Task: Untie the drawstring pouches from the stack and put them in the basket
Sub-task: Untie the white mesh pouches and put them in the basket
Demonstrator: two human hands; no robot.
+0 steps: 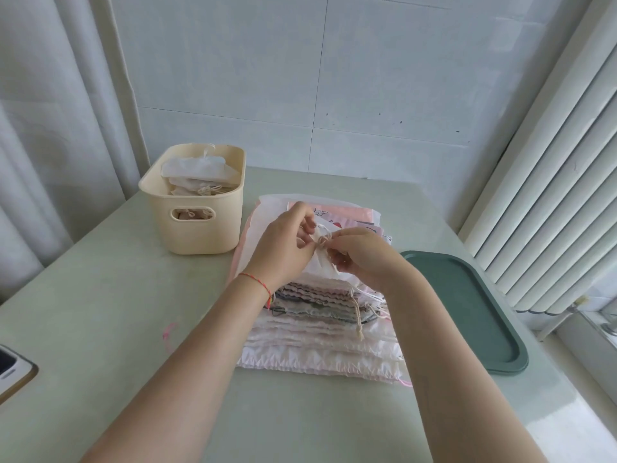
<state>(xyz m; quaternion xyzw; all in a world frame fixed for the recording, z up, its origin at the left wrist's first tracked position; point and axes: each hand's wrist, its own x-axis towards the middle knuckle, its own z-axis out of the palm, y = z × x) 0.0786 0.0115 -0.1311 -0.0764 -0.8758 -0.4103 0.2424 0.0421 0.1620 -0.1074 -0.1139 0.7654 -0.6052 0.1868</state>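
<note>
A stack of drawstring pouches [320, 332] in white, pink and grey lies in the middle of the pale green table. Above it I hold a small white pouch [322, 267]. My left hand [283, 243] pinches the pouch's gathered neck. Opposite it, my right hand [360, 255] pinches the cream drawstring knot [323, 240] between thumb and fingers. The cream plastic basket [187, 225] stands at the back left of the stack, with several pale pouches lying inside it.
A dark green tray [480, 315] lies to the right of the stack near the table edge. A phone [13, 369] sits at the left edge. A loose pink string [168, 334] lies on the table. Curtains hang left, a radiator stands right.
</note>
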